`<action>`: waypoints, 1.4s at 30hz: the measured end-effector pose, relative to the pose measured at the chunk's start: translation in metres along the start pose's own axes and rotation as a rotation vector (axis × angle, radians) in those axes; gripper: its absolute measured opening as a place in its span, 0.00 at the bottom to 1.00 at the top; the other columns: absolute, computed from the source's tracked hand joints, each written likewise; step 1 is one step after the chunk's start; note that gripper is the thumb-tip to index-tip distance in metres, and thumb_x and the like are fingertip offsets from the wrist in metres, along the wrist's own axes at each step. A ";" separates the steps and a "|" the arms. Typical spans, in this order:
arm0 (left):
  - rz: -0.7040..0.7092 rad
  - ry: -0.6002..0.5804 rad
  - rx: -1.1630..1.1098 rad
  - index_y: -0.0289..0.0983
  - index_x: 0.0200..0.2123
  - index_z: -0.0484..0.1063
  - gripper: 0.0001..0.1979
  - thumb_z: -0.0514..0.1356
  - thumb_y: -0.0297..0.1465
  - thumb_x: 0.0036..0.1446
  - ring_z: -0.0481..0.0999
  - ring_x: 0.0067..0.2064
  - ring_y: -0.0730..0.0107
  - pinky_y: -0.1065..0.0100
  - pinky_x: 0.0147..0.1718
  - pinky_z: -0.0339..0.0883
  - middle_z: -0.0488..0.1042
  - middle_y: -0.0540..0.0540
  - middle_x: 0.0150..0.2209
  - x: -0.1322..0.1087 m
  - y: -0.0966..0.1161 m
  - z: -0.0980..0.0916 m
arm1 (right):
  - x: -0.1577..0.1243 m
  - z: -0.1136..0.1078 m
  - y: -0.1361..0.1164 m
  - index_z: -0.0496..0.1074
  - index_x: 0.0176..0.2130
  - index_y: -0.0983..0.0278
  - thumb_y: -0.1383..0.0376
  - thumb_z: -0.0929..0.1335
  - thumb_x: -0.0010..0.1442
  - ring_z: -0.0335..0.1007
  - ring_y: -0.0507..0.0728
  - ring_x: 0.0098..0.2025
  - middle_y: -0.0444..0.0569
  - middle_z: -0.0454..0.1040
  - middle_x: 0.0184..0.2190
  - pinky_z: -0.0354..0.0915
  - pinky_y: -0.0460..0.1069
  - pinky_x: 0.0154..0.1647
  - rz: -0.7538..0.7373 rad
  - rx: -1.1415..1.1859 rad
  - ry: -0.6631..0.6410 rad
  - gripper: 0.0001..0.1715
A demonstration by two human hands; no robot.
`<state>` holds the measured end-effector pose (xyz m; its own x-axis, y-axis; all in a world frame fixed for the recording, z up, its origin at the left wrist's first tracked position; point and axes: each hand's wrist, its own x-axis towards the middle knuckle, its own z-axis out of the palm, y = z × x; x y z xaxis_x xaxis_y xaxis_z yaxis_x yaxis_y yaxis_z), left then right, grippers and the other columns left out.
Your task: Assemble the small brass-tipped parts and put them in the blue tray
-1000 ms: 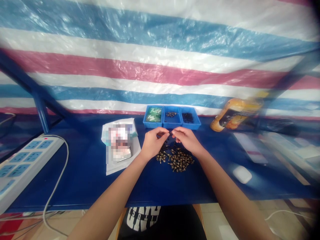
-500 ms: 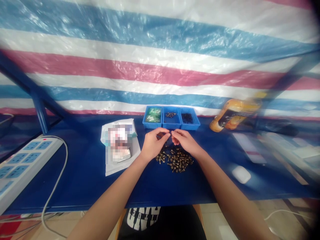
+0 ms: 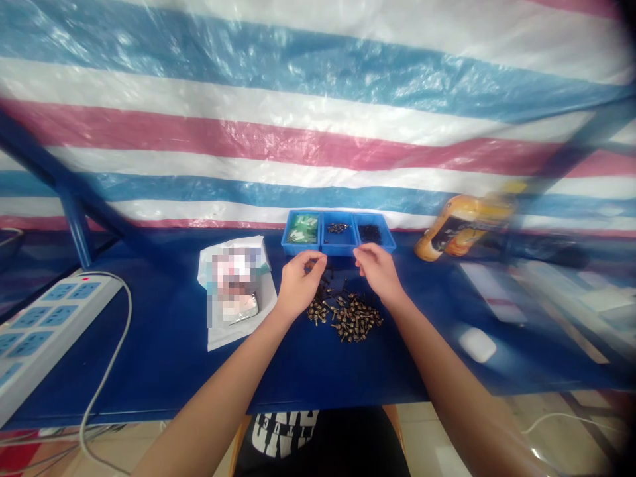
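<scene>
My left hand (image 3: 302, 281) is closed in a pinch, thumb against fingertips, above the left side of a pile of small brass-coloured metal parts (image 3: 355, 319). Whatever it pinches is too small to make out. To its right, my right hand (image 3: 376, 268) is apart from it and also pinched, close to the front of the right blue bin (image 3: 385, 249); what its fingertips hold cannot be made out. That bin contains small dark pieces (image 3: 370, 234). A few brass-coloured parts (image 3: 338, 228) lie in the middle bin. Green-and-white packets (image 3: 304, 228) fill the left one.
A white package (image 3: 271, 301) with a phone (image 3: 248, 306) on it lies to the left, beside a power strip (image 3: 59, 318) and its cable. Rightward are an orange bottle (image 3: 450, 228), a white rounded case (image 3: 477, 345) and blurred flat items. A striped sheet (image 3: 318, 142) hangs behind.
My hands, fingertip to fingertip before, have separated. The right hand has moved up and slightly right toward the right bin; the left has shifted a little left.
</scene>
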<state>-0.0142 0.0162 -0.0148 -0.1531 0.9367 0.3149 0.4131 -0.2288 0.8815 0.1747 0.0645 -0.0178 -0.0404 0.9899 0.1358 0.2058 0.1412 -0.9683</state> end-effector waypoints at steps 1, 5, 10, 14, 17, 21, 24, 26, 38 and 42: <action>-0.001 0.005 0.018 0.39 0.39 0.78 0.10 0.59 0.37 0.62 0.78 0.39 0.67 0.67 0.44 0.69 0.81 0.49 0.41 0.000 0.000 0.000 | 0.000 0.000 0.001 0.74 0.36 0.61 0.54 0.69 0.60 0.69 0.53 0.28 0.44 0.75 0.28 0.64 0.49 0.31 -0.050 -0.103 -0.045 0.13; -0.008 0.034 0.117 0.40 0.39 0.78 0.08 0.59 0.33 0.61 0.78 0.38 0.68 0.67 0.43 0.69 0.81 0.49 0.40 0.001 -0.001 -0.002 | -0.003 -0.003 0.006 0.79 0.38 0.60 0.63 0.67 0.61 0.73 0.57 0.36 0.48 0.79 0.36 0.66 0.52 0.41 -0.239 -0.494 -0.224 0.09; 0.000 0.013 0.217 0.41 0.39 0.78 0.07 0.59 0.31 0.60 0.78 0.39 0.67 0.66 0.44 0.69 0.81 0.50 0.40 0.002 -0.002 -0.003 | -0.004 -0.013 0.005 0.81 0.44 0.57 0.70 0.64 0.63 0.74 0.57 0.43 0.49 0.77 0.43 0.67 0.53 0.48 -0.364 -0.602 -0.475 0.17; 0.023 0.007 0.235 0.41 0.39 0.78 0.07 0.59 0.31 0.61 0.77 0.39 0.67 0.66 0.44 0.69 0.80 0.50 0.41 0.001 -0.003 -0.002 | -0.001 -0.020 0.006 0.81 0.41 0.59 0.70 0.66 0.62 0.73 0.58 0.45 0.51 0.76 0.43 0.67 0.54 0.52 -0.425 -0.621 -0.548 0.14; 0.038 0.010 0.238 0.42 0.39 0.78 0.07 0.58 0.31 0.61 0.77 0.39 0.67 0.66 0.44 0.69 0.80 0.50 0.41 0.001 -0.004 -0.002 | 0.000 -0.021 0.007 0.79 0.37 0.61 0.70 0.66 0.62 0.72 0.58 0.44 0.51 0.75 0.41 0.67 0.54 0.50 -0.440 -0.656 -0.538 0.11; 0.047 0.014 0.238 0.41 0.39 0.77 0.07 0.58 0.31 0.61 0.77 0.39 0.67 0.66 0.44 0.70 0.80 0.50 0.41 0.001 -0.005 -0.001 | 0.001 -0.018 0.005 0.76 0.38 0.62 0.70 0.64 0.64 0.72 0.58 0.42 0.50 0.75 0.39 0.66 0.53 0.47 -0.458 -0.608 -0.459 0.10; 0.081 0.007 0.237 0.41 0.39 0.77 0.07 0.58 0.30 0.61 0.77 0.39 0.68 0.66 0.44 0.70 0.80 0.49 0.41 0.000 -0.004 -0.001 | 0.001 -0.015 0.003 0.75 0.44 0.60 0.69 0.63 0.66 0.73 0.58 0.43 0.50 0.75 0.42 0.67 0.54 0.47 -0.479 -0.495 -0.355 0.12; 0.116 -0.004 0.235 0.41 0.40 0.77 0.07 0.58 0.30 0.61 0.77 0.39 0.68 0.66 0.45 0.70 0.79 0.49 0.42 -0.001 -0.003 -0.001 | 0.000 -0.013 0.001 0.74 0.46 0.60 0.68 0.61 0.67 0.73 0.58 0.45 0.51 0.75 0.43 0.66 0.55 0.50 -0.493 -0.439 -0.314 0.14; 0.234 -0.184 0.124 0.41 0.47 0.75 0.12 0.62 0.32 0.59 0.77 0.38 0.70 0.69 0.38 0.71 0.79 0.48 0.41 -0.010 0.014 0.002 | -0.011 -0.001 -0.015 0.69 0.33 0.62 0.51 0.70 0.60 0.70 0.52 0.27 0.44 0.75 0.29 0.67 0.49 0.32 -0.105 0.012 -0.327 0.17; 0.199 -0.175 0.114 0.41 0.43 0.77 0.09 0.60 0.33 0.61 0.76 0.35 0.70 0.69 0.36 0.69 0.80 0.49 0.38 -0.009 0.017 0.001 | -0.012 0.001 -0.017 0.72 0.33 0.62 0.49 0.67 0.62 0.68 0.52 0.28 0.43 0.72 0.26 0.65 0.48 0.32 -0.117 -0.004 -0.347 0.19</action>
<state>-0.0053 0.0039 -0.0034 0.0948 0.9100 0.4036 0.5192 -0.3912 0.7599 0.1704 0.0502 -0.0029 -0.3934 0.9044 0.1652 0.1845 0.2537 -0.9495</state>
